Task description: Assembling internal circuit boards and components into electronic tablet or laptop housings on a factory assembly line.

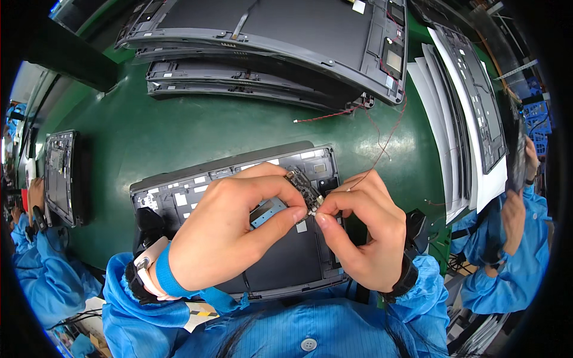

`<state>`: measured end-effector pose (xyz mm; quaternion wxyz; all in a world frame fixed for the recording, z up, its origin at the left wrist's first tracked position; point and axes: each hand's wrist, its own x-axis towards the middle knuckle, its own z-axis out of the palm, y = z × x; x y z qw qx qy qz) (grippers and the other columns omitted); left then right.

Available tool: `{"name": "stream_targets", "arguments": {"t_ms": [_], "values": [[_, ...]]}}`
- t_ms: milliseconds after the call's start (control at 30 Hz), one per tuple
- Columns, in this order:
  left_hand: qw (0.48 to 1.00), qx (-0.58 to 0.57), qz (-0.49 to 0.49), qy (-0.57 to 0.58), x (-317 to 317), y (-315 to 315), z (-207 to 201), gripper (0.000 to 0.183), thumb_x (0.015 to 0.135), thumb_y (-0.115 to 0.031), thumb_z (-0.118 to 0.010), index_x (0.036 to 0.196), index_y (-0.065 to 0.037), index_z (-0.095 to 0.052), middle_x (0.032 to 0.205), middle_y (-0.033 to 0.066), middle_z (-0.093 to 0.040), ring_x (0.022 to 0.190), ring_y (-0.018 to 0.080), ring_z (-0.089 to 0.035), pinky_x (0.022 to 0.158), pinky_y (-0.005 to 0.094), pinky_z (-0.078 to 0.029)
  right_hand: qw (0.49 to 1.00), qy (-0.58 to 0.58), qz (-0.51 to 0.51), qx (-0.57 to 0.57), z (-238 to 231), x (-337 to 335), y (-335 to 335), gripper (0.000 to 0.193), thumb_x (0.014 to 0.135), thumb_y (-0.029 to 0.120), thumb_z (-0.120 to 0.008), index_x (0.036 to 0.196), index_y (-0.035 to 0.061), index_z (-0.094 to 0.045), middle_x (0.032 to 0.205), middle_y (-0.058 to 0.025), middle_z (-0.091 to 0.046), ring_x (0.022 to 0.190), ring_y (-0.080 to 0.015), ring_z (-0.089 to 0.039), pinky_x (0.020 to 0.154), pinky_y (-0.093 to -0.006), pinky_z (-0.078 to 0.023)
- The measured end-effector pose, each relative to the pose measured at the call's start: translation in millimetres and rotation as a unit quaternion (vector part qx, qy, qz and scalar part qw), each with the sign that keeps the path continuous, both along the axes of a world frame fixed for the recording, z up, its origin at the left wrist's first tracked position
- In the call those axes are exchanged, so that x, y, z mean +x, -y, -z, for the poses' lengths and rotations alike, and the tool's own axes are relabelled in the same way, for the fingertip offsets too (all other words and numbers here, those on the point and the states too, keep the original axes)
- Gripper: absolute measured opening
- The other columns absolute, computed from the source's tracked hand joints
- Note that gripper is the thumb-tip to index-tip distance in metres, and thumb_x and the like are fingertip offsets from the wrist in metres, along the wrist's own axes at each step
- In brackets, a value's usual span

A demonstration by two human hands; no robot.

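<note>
Green worktop (250, 128). Left hand (230, 215): pinching a small dark circuit board (304, 186) above an open dark casing (280, 256). Right hand (367, 230): thumb and forefinger pinched together at the board's edge, contents hidden. Beyond: stacked casings (250, 83).

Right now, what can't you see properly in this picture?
Head view, black panel: the left hand hides part of it.
Head view, circuit board: left hand and right hand fingertips partly hide its near end.
Head view, panel stack: the picture's top edge cuts off its far side.
</note>
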<state>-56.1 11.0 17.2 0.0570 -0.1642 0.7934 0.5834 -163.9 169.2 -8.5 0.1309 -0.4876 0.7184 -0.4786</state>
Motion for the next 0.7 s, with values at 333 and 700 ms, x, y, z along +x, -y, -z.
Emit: {"name": "stream_targets", "arguments": {"t_ms": [333, 700], "values": [[0.992, 0.087, -0.094, -0.015, 3.3, -2.7, -3.2, 0.015, 0.073, 0.01, -0.063, 0.087, 0.005, -0.063, 0.089, 0.0081, -0.055, 0.082, 0.0122, -0.053, 0.073, 0.024, -0.041, 0.998, 0.056, 0.041, -0.012, 8.2, -0.9, -2.0, 0.014, 0.07, -0.002, -0.067, 0.081, 0.0027, -0.061, 0.079, -0.0067, -0.06, 0.075, -0.0239, -0.054, 0.067, -0.0317, -0.046], [0.999, 0.024, -0.02, -0.006, 0.7, 0.7, 0.7, 0.011, 0.074, -0.002, -0.068, 0.083, 0.001, -0.064, 0.084, 0.0063, -0.05, 0.076, 0.0118, -0.048, 0.067, 0.0232, -0.038, 0.933, -0.337, -0.02, -0.127, 22.8, 1.1, -0.4, 0.027, 0.057, 0.012, -0.062, 0.08, -0.0019, -0.065, 0.081, -0.0091, -0.059, 0.075, -0.0214, -0.052, 0.058, -0.0326, -0.047]]}}
